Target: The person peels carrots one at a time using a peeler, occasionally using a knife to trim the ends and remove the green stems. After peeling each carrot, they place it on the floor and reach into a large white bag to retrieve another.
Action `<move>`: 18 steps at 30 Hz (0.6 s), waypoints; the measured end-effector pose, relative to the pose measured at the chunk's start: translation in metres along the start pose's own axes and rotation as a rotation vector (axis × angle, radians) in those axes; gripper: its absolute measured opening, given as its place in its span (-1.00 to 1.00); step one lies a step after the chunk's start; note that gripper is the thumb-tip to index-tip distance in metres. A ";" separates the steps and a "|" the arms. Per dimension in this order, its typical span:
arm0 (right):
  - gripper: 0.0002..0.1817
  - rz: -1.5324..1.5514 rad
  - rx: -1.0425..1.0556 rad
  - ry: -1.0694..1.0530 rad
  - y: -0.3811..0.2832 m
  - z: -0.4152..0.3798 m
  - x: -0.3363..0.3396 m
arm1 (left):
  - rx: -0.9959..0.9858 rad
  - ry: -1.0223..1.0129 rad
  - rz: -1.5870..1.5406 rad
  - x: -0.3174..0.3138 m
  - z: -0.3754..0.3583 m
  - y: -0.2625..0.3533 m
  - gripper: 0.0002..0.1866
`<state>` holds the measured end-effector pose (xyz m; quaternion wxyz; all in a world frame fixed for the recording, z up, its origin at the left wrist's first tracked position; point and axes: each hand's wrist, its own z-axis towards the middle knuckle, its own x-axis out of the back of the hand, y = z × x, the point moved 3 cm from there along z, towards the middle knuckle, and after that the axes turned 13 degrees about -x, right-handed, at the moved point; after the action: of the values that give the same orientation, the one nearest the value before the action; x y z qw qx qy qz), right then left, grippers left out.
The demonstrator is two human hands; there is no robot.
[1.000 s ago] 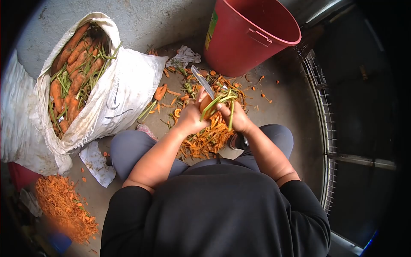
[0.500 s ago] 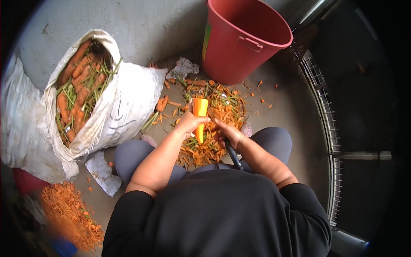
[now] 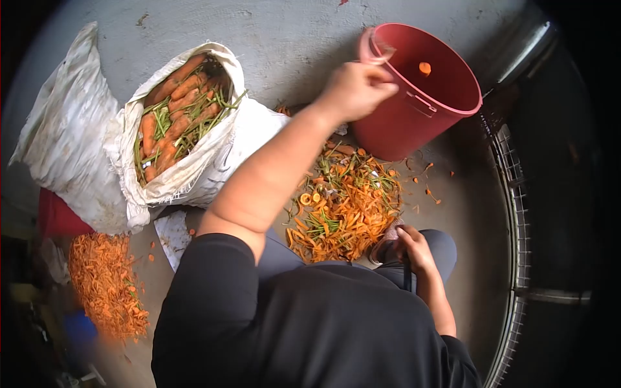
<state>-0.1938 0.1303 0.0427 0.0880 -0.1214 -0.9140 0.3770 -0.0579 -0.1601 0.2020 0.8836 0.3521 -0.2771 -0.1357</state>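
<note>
My left hand [image 3: 362, 90] is stretched out over the near left rim of the red bucket [image 3: 394, 132], its fingers apart and partly smeared by motion, with nothing seen in them. A bright orange peeled carrot [image 3: 424, 68] shows within the bucket's mouth, apart from the hand; whether it is falling or resting cannot be told. Close to my right knee, my right hand [image 3: 415, 251] is closed around a black-handled tool [image 3: 407, 275], whose working end is hidden. Carrot peelings [image 3: 349, 220] mixed with green stalks lie in a heap on the floor between my feet.
A white sack [image 3: 242, 139] of unpeeled carrots [image 3: 187, 107] and stalks lies open at the left. Another heap of peelings [image 3: 107, 284] is at the lower left. A wire-mesh rack [image 3: 517, 213] runs along the right, and a grey wall [image 3: 291, 39] stands behind.
My left hand has moved up and forward to the bucket and let go of the peeled carrot, now inside the bucket's mouth. My right hand has drawn back toward my right knee with the tool.
</note>
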 end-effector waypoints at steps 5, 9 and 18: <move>-0.56 -0.556 0.230 0.634 0.007 -0.046 0.049 | 0.390 0.235 0.650 0.146 -0.070 -0.095 -0.81; -0.45 -0.862 0.059 0.932 0.013 -0.079 0.049 | 0.914 0.109 1.111 0.238 -0.129 -0.160 -0.70; -0.36 -1.069 -0.178 0.970 0.016 -0.091 0.026 | 0.933 -0.298 0.942 0.258 -0.162 -0.220 -0.65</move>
<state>-0.1929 0.2095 0.0969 0.6453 0.1813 -0.7338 0.1104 0.2362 -0.3411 0.0540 0.5564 0.5158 -0.5492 0.3504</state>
